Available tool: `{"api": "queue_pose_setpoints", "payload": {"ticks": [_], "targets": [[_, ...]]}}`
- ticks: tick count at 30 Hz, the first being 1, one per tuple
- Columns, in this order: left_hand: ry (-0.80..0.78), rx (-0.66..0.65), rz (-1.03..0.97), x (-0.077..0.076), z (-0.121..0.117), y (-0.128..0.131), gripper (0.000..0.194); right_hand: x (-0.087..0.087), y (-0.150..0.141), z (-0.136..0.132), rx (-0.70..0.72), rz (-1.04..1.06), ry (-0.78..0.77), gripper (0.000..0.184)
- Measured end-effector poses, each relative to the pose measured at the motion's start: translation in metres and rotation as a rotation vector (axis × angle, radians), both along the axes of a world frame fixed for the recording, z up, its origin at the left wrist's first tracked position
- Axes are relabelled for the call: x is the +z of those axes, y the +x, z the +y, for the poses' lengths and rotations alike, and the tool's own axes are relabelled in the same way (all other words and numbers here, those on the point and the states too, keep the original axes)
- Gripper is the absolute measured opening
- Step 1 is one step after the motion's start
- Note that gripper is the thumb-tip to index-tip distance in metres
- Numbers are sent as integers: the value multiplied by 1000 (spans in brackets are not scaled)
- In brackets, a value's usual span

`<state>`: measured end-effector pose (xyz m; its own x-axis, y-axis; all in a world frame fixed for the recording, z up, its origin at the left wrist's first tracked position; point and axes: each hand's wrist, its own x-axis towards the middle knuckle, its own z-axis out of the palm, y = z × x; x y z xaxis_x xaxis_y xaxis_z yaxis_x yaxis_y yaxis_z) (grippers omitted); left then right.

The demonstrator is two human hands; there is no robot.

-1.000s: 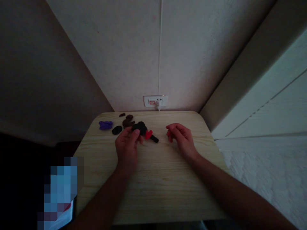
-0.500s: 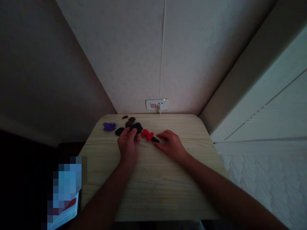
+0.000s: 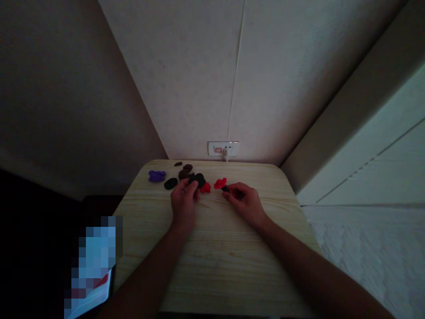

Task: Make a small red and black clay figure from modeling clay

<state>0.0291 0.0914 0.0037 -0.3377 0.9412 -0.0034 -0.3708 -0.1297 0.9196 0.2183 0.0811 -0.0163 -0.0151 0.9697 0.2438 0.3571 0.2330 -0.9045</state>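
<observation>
My left hand (image 3: 184, 201) pinches a lumpy black clay piece (image 3: 198, 179) between thumb and fingers. At its right edge sits a red clay piece (image 3: 206, 188); I cannot tell whether the two are joined. Across a small gap, my right hand (image 3: 245, 198) has its thumb and fingertips closed on a short black clay stick (image 3: 226, 188). A second red clay piece (image 3: 220, 183) is at the stick's left end. Just beyond my left hand lie a flat black clay lump (image 3: 171, 183) and a brown clay lump (image 3: 183, 174).
A purple clay lump (image 3: 156, 176) rests at the far left of the wooden table (image 3: 215, 257), with smaller brown bits (image 3: 187, 167) near the back edge. Behind it, the wall carries a socket (image 3: 223, 149) with a plug in it. A lit screen (image 3: 96, 292) glows at lower left.
My right hand has moved left and taken hold of the black stick. The stick, with a red piece on it, is now apart from the red piece by my left hand. The view has shifted slightly.
</observation>
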Motion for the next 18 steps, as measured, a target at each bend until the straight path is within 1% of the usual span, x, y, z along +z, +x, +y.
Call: {"api": "queue_pose_setpoints", "payload": {"ticks": [3,9,14,16,18], "targets": [[-37,-92,76,1,-4,3,19,3,6,2,-41,146,-31,26],[-66,-289,156,4,-17,16,20,14,15,3,-92,272,10,19],[-90,-446,68,1,-22,23,23,14,17,4,-111,316,33,19],[-130,-469,27,0,-22,25,24,15,17,4,-117,315,36,20],[-166,-466,-4,0,-21,25,26,16,16,4,-120,311,35,21]]}}
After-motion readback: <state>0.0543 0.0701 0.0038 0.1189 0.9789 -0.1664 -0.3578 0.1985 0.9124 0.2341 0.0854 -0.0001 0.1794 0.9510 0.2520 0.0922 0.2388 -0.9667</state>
